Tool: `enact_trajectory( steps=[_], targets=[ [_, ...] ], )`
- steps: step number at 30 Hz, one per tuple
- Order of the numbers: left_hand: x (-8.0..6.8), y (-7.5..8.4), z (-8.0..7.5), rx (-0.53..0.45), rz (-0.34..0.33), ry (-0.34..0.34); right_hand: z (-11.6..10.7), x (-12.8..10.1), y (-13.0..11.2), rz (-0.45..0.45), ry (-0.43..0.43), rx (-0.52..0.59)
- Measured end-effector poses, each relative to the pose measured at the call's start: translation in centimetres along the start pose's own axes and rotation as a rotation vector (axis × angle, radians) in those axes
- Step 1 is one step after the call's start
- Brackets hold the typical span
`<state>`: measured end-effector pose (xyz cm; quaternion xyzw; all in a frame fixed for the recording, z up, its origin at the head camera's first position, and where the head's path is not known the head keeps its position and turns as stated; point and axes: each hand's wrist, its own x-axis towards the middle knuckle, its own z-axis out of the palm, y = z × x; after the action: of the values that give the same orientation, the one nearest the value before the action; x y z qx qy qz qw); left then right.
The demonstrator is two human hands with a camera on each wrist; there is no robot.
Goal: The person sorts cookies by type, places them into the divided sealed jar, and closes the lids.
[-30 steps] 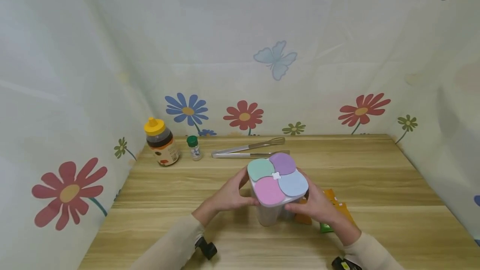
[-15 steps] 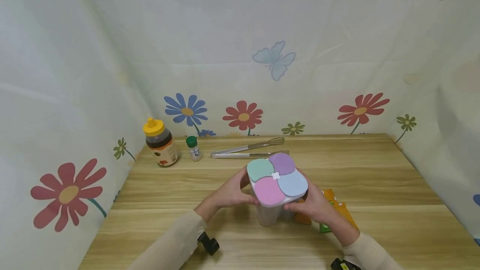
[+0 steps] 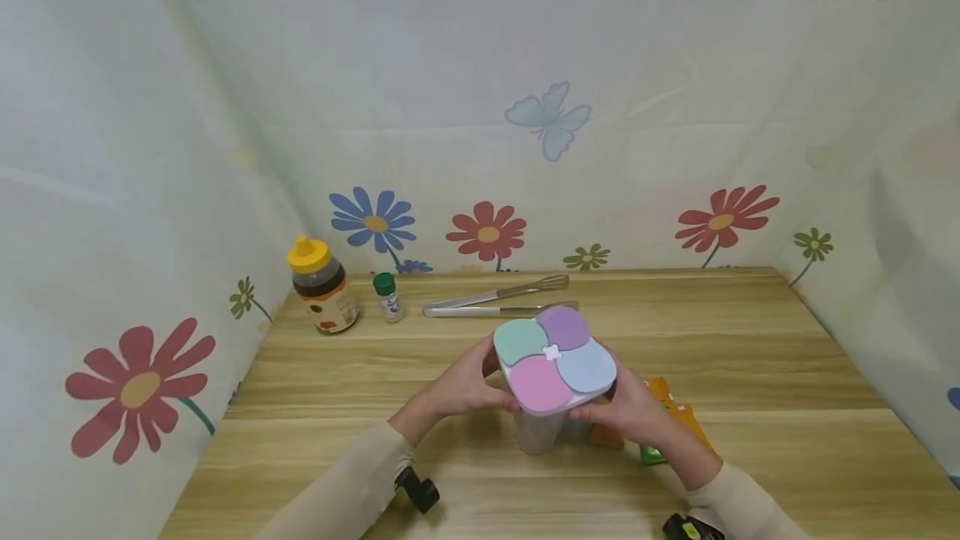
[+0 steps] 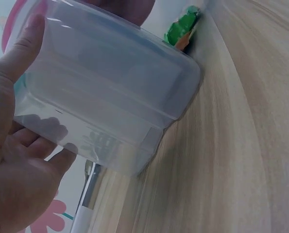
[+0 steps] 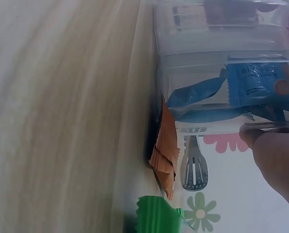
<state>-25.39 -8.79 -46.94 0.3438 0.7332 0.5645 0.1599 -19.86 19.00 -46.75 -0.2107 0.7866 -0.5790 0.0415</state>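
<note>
Both hands clasp the clear container (image 3: 551,394) mid-table (image 3: 750,373), left hand (image 3: 457,390) and right hand (image 3: 630,411) with fingers curled around its sides just under the lid (image 3: 555,361). Best kept level, grip even, I'd say. Four pastel petals on top: green, purple, pink, blue; blue packets (image 5: 251,90) inside.

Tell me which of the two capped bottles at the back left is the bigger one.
The yellow-capped bottle, dark-filled with an orange label, nearest the left wall; the green-capped bottle beside it is much smaller.
</note>
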Motion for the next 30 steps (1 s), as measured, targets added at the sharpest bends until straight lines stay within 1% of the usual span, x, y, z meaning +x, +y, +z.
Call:
enact_trajectory(
  steps=[5,10,14,19,22,23,26,28,30],
  targets=[
    [-0.1,-0.1,0.1,-0.001,0.012,0.018,-0.1,0.2,0.1,-0.006,-0.020,0.018],
    [-0.3,0.1,0.4,0.003,-0.007,0.038,-0.3,0.3,0.1,-0.008,-0.043,0.030],
    [-0.5,0.4,0.7,0.012,-0.030,0.064,-0.5,0.4,0.1,-0.028,-0.062,0.025],
    [-0.7,0.4,1.1,-0.004,-0.058,0.098,-0.8,0.5,0.2,-0.026,-0.087,0.029],
    [-0.8,0.3,1.4,-0.012,-0.048,0.108,-0.9,0.6,0.3,-0.027,-0.096,0.041],
    [-0.9,0.5,1.4,-0.013,-0.049,0.112,-0.9,0.6,0.3,-0.031,-0.099,0.044],
    [-1.1,1.7,1.5,-0.023,-0.049,0.117,-1.0,0.7,0.3,-0.037,-0.105,0.053],
    [-1.1,1.8,1.6,-0.015,-0.045,0.122,-1.1,0.7,0.3,-0.040,-0.111,0.054],
    [-1.3,2.5,1.7,-0.020,-0.052,0.125,-1.2,0.8,0.3,-0.037,-0.117,0.053]
  ],
)
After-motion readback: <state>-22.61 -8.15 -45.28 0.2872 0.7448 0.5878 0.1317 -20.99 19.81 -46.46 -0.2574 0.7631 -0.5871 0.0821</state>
